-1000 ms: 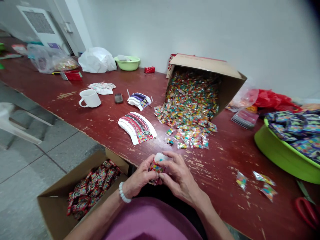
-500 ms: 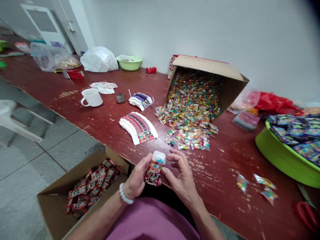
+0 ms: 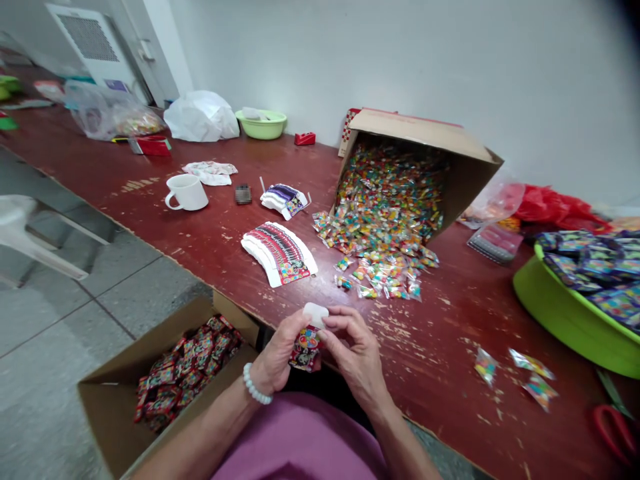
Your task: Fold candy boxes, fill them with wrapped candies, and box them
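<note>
Firstly, 1 small red box [image 3: 306, 347], printed, white top flap [image 3: 316, 313] uppermost: held in front of the tipped carton [image 3: 425, 130], on the person's side and a little to its left.

Left hand [image 3: 275, 357]: wrapped about the small red box's left side, gripping it; 1 pale beaded bracelet [image 3: 256, 387] at the wrist. Right hand [image 3: 357, 353]: thumb and fingertips brought narrowly together on the white top flap's right edge.

Candy sachets [image 3: 385, 223], clear, multicoloured: heaped inside the tipped carton and spilling from its mouth onto the red-brown tabletop [image 3: 410, 333].

Flat red cartons [image 3: 280, 252], 1 overlapping fan: left of the tipped carton, towards the person. Flat purple cartons [image 3: 283, 199], 1 smaller group: just left of it.

White mug [image 3: 187, 193], 1: farther left of the tipped carton.

Open cardboard bin [image 3: 107, 407], 1, holding many filled red packs [image 3: 187, 367]: well to its front left, beyond the tabletop's edge.

Loose sachets [image 3: 485, 367], 3: to its front right.

Green basin [image 3: 560, 327], 1, with purple packs [image 3: 600, 263]: right of the tipped carton.
</note>
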Action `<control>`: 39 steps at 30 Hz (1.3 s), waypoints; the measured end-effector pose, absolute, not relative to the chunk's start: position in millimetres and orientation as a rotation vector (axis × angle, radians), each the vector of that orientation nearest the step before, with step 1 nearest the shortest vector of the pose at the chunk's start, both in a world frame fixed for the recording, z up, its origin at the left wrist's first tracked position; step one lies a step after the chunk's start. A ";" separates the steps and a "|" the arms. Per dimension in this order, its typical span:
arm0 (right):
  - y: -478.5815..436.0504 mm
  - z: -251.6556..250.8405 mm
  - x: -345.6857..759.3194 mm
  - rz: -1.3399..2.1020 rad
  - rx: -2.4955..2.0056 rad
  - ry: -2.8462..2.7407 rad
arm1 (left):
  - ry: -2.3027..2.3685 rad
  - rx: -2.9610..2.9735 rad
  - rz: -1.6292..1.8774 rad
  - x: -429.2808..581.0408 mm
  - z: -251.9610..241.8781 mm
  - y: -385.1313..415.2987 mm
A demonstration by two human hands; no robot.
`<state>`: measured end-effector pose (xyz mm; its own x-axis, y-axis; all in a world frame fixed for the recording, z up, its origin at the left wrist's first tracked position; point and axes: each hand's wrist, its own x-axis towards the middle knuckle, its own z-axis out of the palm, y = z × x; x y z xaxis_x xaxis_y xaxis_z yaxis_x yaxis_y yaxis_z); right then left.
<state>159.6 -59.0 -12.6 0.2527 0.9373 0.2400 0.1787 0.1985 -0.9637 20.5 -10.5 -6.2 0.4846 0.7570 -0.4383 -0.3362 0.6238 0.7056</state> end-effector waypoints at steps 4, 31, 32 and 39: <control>-55.7 -13.8 160.7 1.076 -1.250 -1.047 | 0.806 0.631 0.675 19.0 -3.2 -9.6; -56.2 -19.9 155.0 0.684 -1.335 -1.153 | 0.625 0.505 0.559 23.2 -0.5 -5.2; -55.2 -19.5 155.5 0.727 -1.325 -1.142 | 0.642 0.525 0.564 22.9 -1.2 -5.8; -51.4 -6.5 170.9 0.722 -1.254 -1.502 | 0.710 0.651 0.577 17.5 -1.8 -6.1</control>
<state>170.9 -51.4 -6.5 0.0470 0.9474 0.3166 0.3449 0.2821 -0.8952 17.5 -6.1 -1.8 0.6237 0.6711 -0.4007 -0.2556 0.6596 0.7068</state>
